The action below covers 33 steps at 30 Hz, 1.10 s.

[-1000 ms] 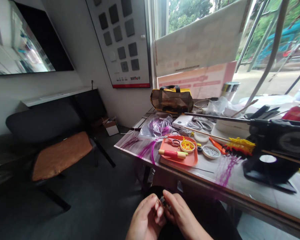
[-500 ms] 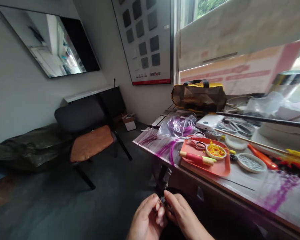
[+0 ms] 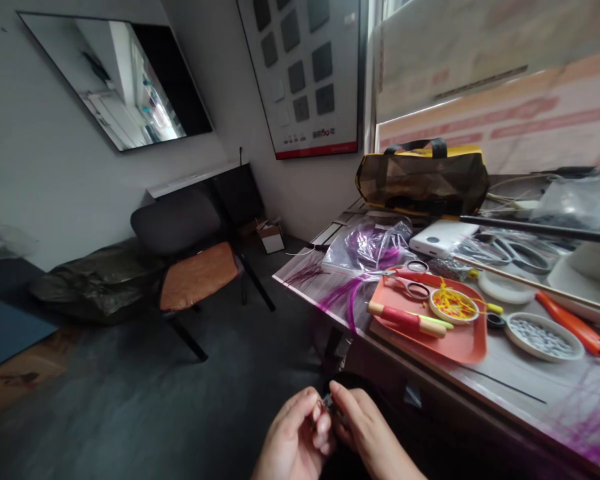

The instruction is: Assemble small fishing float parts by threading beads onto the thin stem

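At the bottom middle, my left hand [image 3: 291, 432] and my right hand [image 3: 364, 424] meet in front of the table edge. Both are closed, with thumbs and fingertips pinched around a tiny grey piece [image 3: 327, 401]. It is too small and too much covered by the fingers to tell its kind. On the table nearest my hands lies an orange tray [image 3: 460, 347]. It carries scissors [image 3: 416, 291], a red tool with wood-coloured ends [image 3: 405, 320] and a round dish [image 3: 475, 315] of yellow and red bits.
Right of the tray stand a dish of grey pellets [image 3: 543, 337] and an orange-handled tool [image 3: 575, 323]. Purple strands [image 3: 347, 300] hang over the table's edge. Behind are a plastic bag [image 3: 375, 247], a white box [image 3: 443, 238] and a tool bag [image 3: 425, 180]. A chair [image 3: 200, 277] stands left.
The view has swung left, so the table and its things sit farther right. My hands keep nearly the same pose, pinched on the tiny grey piece.
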Available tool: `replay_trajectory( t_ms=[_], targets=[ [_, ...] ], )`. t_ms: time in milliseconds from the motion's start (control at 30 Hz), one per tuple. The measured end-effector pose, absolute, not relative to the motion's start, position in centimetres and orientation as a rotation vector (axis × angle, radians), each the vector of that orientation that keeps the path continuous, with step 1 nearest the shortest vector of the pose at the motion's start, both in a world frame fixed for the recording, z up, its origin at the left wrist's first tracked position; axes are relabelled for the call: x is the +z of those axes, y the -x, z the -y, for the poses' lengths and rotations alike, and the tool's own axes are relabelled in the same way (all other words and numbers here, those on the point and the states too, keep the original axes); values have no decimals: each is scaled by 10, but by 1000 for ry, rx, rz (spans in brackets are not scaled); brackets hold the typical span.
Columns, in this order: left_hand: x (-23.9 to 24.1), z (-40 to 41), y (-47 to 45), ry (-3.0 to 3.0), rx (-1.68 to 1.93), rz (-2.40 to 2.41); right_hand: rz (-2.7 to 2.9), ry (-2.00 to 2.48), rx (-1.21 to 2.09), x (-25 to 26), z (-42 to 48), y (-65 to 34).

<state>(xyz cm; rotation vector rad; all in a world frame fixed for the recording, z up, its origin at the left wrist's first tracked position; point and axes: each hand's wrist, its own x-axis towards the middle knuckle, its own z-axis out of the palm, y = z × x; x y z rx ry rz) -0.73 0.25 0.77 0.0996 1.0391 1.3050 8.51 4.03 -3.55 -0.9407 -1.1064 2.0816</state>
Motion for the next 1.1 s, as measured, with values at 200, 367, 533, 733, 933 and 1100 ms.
replay_trajectory(
  t_ms=[200,367,533,733,933,1100],
  targets=[
    [7,-4,5,-90,1299,-1040,1114,947,2077,-38,-40,-90],
    [-1,-5,6,-97,1306,-987,1103,923,2071,-40,-41,-88],
    [-7,-4,9,-98,1320,-945,1127,923,2052,-37,-40,-88],
    [-9,-3,11,-121,1315,-903,1111,906,2071,-32,-41,-88],
    [0,-4,11,-119,1293,-939,1103,933,2067,-30,-41,-88],
    [5,-4,11,-118,1275,-953,1082,946,2087,-28,-41,-87]
  ],
)
